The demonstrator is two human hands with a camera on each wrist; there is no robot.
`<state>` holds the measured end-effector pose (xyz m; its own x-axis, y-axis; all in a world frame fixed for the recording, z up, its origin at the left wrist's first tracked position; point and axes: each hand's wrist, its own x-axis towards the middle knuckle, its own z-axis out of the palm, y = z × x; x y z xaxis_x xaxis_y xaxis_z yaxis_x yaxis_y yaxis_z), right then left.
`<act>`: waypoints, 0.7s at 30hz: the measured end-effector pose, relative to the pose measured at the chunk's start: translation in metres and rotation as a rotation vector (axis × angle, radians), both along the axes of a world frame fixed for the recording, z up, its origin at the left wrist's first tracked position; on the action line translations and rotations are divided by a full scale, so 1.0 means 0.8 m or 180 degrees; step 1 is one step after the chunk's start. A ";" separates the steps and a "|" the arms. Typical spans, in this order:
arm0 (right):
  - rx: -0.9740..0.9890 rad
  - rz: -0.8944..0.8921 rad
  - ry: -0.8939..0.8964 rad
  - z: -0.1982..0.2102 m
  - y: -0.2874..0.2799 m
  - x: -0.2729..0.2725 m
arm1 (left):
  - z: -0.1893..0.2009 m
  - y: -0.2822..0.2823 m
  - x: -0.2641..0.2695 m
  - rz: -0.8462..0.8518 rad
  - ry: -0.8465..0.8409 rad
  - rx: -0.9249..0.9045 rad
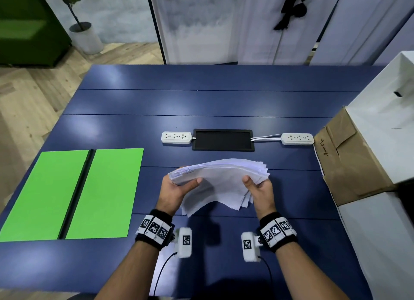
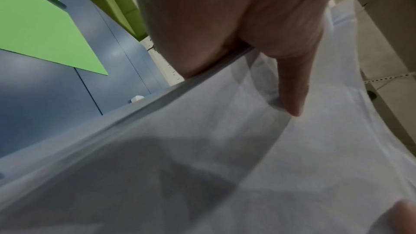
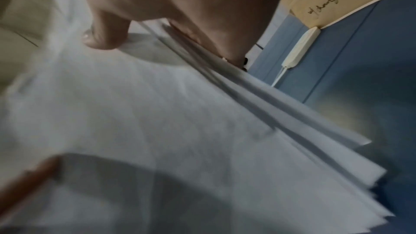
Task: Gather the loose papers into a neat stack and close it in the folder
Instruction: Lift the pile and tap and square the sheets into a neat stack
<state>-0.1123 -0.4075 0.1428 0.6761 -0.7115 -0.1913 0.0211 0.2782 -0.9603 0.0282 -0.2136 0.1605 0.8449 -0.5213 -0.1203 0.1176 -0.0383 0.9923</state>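
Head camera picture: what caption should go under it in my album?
Both hands, left hand and right hand, lift an uneven stack of papers beside an open green folder.

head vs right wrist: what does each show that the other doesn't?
Head only: the open green folder lying flat on the table's left side, the left hand gripping the papers' left edge, and the black panel between two power strips.

Right wrist only: a close look at the stack's fanned, misaligned sheet edges.

Both: the papers held by the right hand, the blue table, and the cardboard box with handwriting.
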 end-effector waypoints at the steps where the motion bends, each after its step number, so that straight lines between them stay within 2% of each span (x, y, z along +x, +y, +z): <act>1: -0.0057 -0.0163 -0.0105 0.008 0.002 0.001 | 0.000 0.001 0.000 -0.0025 -0.0012 -0.0011; 5: -0.0594 -0.0841 -0.0230 0.039 0.018 0.008 | -0.006 0.003 -0.001 -0.0111 -0.0055 -0.0069; 10: -0.0713 -0.1288 -0.0142 0.052 0.027 0.025 | -0.007 0.003 -0.003 -0.0093 -0.0143 -0.0143; 21: -0.1131 -0.1173 0.0057 0.051 0.027 0.029 | -0.017 0.007 0.001 0.0079 -0.0071 -0.0187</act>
<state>-0.0893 -0.3860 0.1834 0.3670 -0.9252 0.0966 0.0391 -0.0885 -0.9953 0.0288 -0.2080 0.1471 0.8597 -0.5058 -0.0712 0.0957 0.0226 0.9952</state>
